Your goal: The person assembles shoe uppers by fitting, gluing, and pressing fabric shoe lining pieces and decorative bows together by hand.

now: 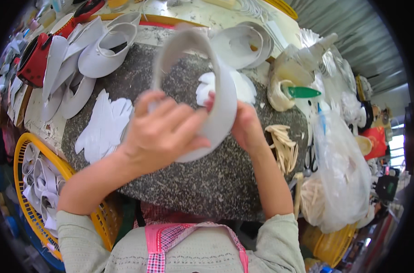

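Note:
A white, stiff band bent into a loop, like a shoe upper (226, 91), is held up over the dark speckled work board (193, 191). My right hand (247, 125) grips its right wall, fingers outside and a fingertip showing inside the loop. My left hand (166, 127), slightly blurred, is closed with curled fingers at the loop's lower left edge; its fingers hide part of that edge. Beyond the loop lies a pile of white cut pieces (241, 86). Left of my left hand is another pile of flat white pieces (104, 125).
White shoe uppers (109, 50) stand at the far left, beside a red one (34, 61). A yellow basket (66, 164) holds more white pieces. On the right are a cloudy bottle (280, 75), a green-handled tool (304, 92), beige strips (284, 148) and a clear plastic bag (343, 168).

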The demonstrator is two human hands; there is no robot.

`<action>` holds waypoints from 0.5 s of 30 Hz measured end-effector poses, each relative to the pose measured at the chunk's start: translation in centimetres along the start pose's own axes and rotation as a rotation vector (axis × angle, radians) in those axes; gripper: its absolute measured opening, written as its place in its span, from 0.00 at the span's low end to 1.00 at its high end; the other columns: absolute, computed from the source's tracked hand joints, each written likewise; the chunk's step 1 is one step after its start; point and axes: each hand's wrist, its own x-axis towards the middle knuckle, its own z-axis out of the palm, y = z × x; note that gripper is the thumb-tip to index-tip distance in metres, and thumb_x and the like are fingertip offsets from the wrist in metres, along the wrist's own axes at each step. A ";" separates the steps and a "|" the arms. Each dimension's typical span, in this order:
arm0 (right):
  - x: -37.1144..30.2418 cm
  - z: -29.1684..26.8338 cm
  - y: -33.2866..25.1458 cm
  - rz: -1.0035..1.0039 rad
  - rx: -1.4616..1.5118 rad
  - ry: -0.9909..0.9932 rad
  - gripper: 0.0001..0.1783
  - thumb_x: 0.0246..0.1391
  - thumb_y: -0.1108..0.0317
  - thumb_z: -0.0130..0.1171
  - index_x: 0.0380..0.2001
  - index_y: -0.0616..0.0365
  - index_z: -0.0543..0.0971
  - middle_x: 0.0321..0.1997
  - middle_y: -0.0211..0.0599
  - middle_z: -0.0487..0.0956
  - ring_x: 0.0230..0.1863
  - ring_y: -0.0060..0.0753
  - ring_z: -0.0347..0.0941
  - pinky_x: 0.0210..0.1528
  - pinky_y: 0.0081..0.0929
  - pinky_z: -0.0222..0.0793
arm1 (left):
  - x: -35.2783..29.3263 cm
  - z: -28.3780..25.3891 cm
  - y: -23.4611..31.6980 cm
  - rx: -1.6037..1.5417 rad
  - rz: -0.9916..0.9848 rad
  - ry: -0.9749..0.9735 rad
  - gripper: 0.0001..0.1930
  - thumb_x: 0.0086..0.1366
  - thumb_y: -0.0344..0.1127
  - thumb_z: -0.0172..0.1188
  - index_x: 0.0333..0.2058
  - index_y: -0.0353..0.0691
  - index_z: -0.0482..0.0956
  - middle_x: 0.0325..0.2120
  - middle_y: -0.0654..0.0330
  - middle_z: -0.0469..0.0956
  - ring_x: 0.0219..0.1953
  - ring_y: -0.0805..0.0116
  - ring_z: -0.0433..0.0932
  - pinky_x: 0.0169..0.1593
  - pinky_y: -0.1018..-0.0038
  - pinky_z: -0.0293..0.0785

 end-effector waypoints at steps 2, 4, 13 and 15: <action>-3.0 1.6 2.2 0.157 -0.029 0.109 0.27 0.49 0.58 0.59 0.48 0.66 0.71 0.45 0.38 0.75 0.46 0.26 0.71 0.50 0.27 0.65 | -2.3 1.9 1.5 -0.083 -0.008 -0.161 0.25 0.45 0.52 0.63 0.38 0.40 0.76 0.32 0.61 0.76 0.34 0.66 0.74 0.49 0.66 0.61; -5.6 2.1 2.8 0.178 -0.177 0.227 0.22 0.48 0.66 0.60 0.46 0.65 0.72 0.40 0.35 0.77 0.40 0.23 0.72 0.44 0.23 0.68 | -3.9 3.5 2.1 -0.411 -0.041 -0.249 0.31 0.45 0.54 0.62 0.43 0.37 0.73 0.40 0.56 0.73 0.43 0.60 0.72 0.51 0.63 0.64; -9.6 2.1 3.4 0.079 -0.542 0.427 0.28 0.43 0.68 0.65 0.48 0.64 0.67 0.33 0.32 0.76 0.33 0.21 0.72 0.37 0.21 0.68 | -6.7 3.4 3.4 -0.333 0.034 -0.401 0.23 0.45 0.45 0.65 0.41 0.46 0.76 0.37 0.67 0.73 0.48 0.65 0.67 0.51 0.61 0.56; -10.6 2.3 3.4 0.039 -0.546 0.510 0.29 0.42 0.69 0.65 0.49 0.63 0.67 0.31 0.35 0.77 0.32 0.22 0.72 0.35 0.21 0.69 | -7.1 3.6 4.0 -0.302 0.036 -0.346 0.22 0.44 0.44 0.66 0.40 0.47 0.77 0.36 0.68 0.73 0.48 0.67 0.67 0.50 0.62 0.55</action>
